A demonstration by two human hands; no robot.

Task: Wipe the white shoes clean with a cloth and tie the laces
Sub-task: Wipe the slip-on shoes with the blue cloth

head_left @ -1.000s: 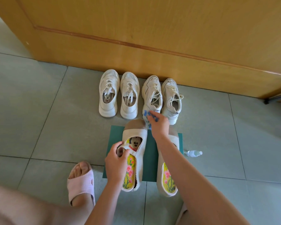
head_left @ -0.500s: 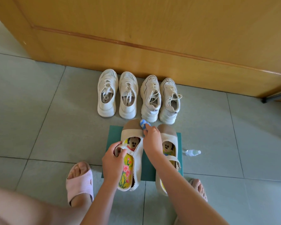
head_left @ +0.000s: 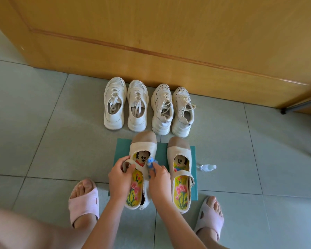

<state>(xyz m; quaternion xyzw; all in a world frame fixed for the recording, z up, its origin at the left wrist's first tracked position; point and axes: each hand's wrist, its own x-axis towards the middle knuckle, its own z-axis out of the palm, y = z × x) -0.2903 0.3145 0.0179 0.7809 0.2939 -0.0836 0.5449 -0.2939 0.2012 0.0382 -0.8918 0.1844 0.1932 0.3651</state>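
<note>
On the green rectangular mat (head_left: 121, 146) laid on the grey tiled floor (head_left: 43, 141), the left beige strap shoe with the tan toe cap (head_left: 144, 147) is steadied by the left hand (head_left: 119, 178), whose fingers are curled round its loose strap. The small blue cloth (head_left: 150, 163) is pinched in the right hand (head_left: 159, 178) and is pressed to the right rim of that shoe's opening. A second ago it was held out beyond the toe cap and half a second ago at the cap itself, so the wiping has been drawn from far to near along the shoe. The right beige strap shoe (head_left: 180, 153) stands just beside it on the mat, untouched. The two pairs of white laced trainers (head_left: 138, 106) by the wooden door (head_left: 151, 42) are not being handled. Their laces appear untied, so the tying is judged not yet begun.
</note>
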